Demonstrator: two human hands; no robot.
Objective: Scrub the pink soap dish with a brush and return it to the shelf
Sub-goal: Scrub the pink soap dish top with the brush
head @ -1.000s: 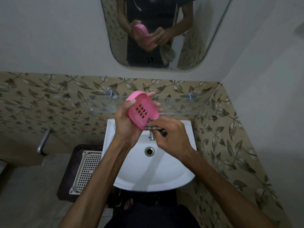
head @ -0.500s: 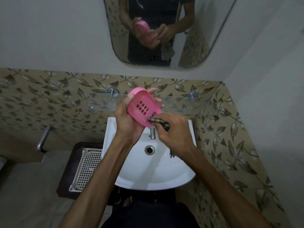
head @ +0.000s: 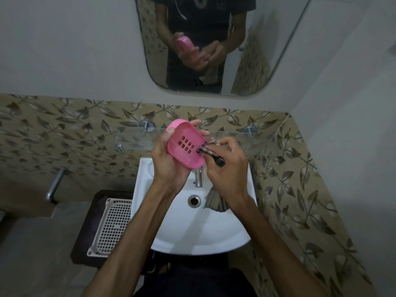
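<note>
Currently your left hand [head: 169, 161] grips the pink soap dish [head: 185, 145]; your right hand [head: 227, 166] pinches the brush [head: 209, 151] against it. Scrubbing is under way; return to the glass shelf [head: 235, 139] remains.

Glass shelf [head: 227, 139] top bare, open to reach just beyond hands. Tap [head: 198, 177] stands under hands, blocking straight drop at far basin edge. Sink [head: 192, 230] bowl open nearer. Right wall [head: 300, 179] close; left side roomier above white basket [head: 112, 228].
</note>
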